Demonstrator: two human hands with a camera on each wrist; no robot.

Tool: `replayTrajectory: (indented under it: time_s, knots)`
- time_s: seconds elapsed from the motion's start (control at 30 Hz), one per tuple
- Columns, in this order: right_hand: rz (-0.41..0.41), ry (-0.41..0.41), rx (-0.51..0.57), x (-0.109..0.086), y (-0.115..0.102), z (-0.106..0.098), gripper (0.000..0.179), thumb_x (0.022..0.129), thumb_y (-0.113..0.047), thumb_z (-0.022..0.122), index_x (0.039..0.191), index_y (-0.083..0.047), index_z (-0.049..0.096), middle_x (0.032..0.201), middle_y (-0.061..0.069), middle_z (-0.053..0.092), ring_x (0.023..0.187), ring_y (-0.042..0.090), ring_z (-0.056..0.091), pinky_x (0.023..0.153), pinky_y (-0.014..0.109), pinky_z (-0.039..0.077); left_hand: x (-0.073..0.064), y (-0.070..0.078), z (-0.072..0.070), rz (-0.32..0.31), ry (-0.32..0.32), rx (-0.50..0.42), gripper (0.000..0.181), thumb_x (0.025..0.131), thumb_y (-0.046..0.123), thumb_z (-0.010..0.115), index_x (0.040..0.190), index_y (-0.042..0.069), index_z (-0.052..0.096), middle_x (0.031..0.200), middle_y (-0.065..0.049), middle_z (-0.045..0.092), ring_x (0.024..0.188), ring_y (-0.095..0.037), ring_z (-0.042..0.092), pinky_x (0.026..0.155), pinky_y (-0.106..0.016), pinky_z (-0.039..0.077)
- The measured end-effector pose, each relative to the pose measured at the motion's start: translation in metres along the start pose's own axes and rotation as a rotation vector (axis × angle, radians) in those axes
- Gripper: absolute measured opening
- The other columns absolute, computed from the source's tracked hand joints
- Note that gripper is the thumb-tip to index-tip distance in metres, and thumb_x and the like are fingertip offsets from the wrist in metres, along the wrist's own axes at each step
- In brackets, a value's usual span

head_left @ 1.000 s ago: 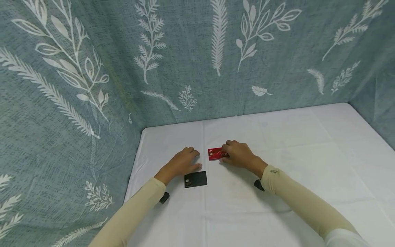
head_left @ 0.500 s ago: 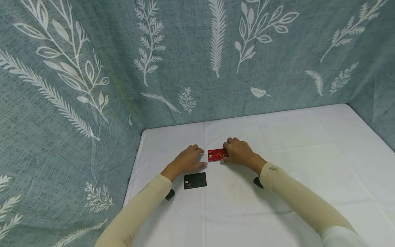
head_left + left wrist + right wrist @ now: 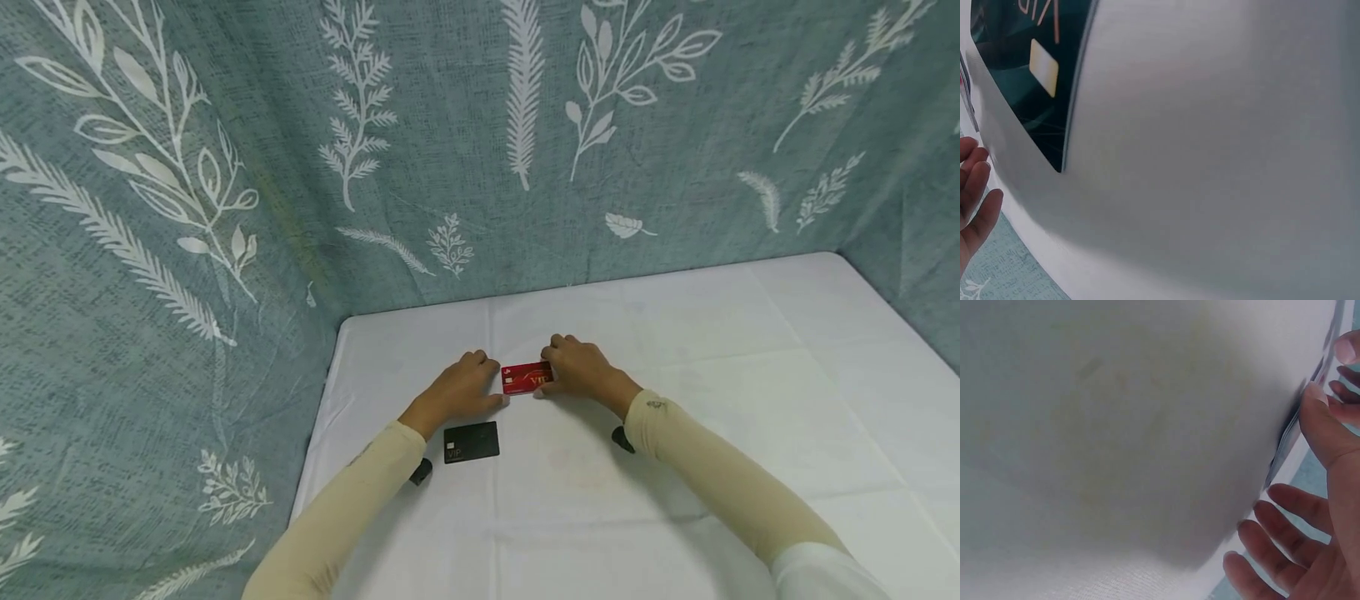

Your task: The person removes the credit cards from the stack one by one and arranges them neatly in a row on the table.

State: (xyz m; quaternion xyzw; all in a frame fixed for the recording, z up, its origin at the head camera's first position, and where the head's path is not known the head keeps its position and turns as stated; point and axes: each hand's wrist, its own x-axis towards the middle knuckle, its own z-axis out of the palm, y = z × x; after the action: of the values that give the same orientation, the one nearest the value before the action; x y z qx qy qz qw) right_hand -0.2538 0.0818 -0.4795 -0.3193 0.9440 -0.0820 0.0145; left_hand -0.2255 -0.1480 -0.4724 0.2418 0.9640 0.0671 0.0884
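Note:
A red card (image 3: 525,378) marked VIP lies flat on the white cloth, between my two hands. My right hand (image 3: 581,368) holds its right end, thumb at the near edge and fingers at the far edge. In the right wrist view the card's edge (image 3: 1287,440) shows thin layers, perhaps a stack. At the card's left end is my left hand (image 3: 467,387), fingers relaxed and thumb spread; whether its fingertips touch the card is hard to tell. A black VIP card (image 3: 471,442) lies nearer me, below the left hand, and appears large in the left wrist view.
The white tablecloth (image 3: 720,350) covers the table, whose far edge meets a grey-green curtain (image 3: 480,167) with white leaf prints. The curtain also hangs along the left and right sides. Small black devices (image 3: 422,472) show beneath both wrists.
My left hand has moved right, up to the red card's left end. The right hand stays at the card's right end, and more of its VIP print shows. The black card stays put.

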Motion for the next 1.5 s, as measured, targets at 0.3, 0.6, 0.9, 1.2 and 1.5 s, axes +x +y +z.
replayTrajectory:
  time_s: [0.3,0.6,0.9,1.2,1.5]
  knots:
    - [-0.005,0.007,-0.004,0.002,0.001,0.002,0.066,0.071,-0.058,0.074,0.112,-0.007,0.065,0.097,0.006,0.056,0.08,0.016,0.052,0.063,0.032,0.05,0.009,0.003,0.001,0.017,-0.01,0.022,0.065,0.084,0.05,0.064,0.13,0.006,0.053,0.121,-0.009,0.052,0.108,-0.02,0.05,0.092,-0.037,0.046]
    - [-0.018,0.022,0.006,0.001,0.004,0.003,0.063,0.071,-0.058,0.074,0.11,-0.009,0.066,0.096,0.005,0.056,0.079,0.015,0.052,0.061,0.031,0.05,0.013,0.006,0.001,0.008,-0.018,0.004,0.063,0.083,0.048,0.067,0.13,0.009,0.054,0.12,-0.007,0.053,0.107,-0.018,0.05,0.092,-0.036,0.046]
    - [-0.03,0.038,0.018,0.0,0.006,0.005,0.061,0.072,-0.056,0.074,0.11,-0.009,0.066,0.098,0.005,0.056,0.082,0.016,0.052,0.064,0.032,0.05,0.015,0.007,-0.001,0.017,-0.008,-0.009,0.057,0.083,0.044,0.069,0.126,0.008,0.057,0.116,-0.007,0.054,0.101,-0.018,0.052,0.088,-0.034,0.048]
    - [-0.038,0.037,0.038,-0.001,0.006,0.006,0.059,0.074,-0.054,0.074,0.11,-0.008,0.065,0.101,0.006,0.056,0.084,0.016,0.053,0.065,0.032,0.05,0.015,0.009,-0.004,0.031,-0.018,-0.038,0.052,0.084,0.039,0.07,0.122,0.006,0.058,0.112,-0.007,0.054,0.096,-0.017,0.051,0.087,-0.033,0.048]
    - [-0.039,0.022,0.011,0.0,0.007,0.008,0.063,0.075,-0.057,0.071,0.113,-0.007,0.064,0.104,0.007,0.055,0.086,0.017,0.053,0.065,0.032,0.05,0.017,0.009,-0.003,0.003,-0.046,-0.066,0.053,0.083,0.04,0.07,0.12,0.005,0.056,0.111,-0.006,0.053,0.094,-0.016,0.049,0.087,-0.033,0.048]
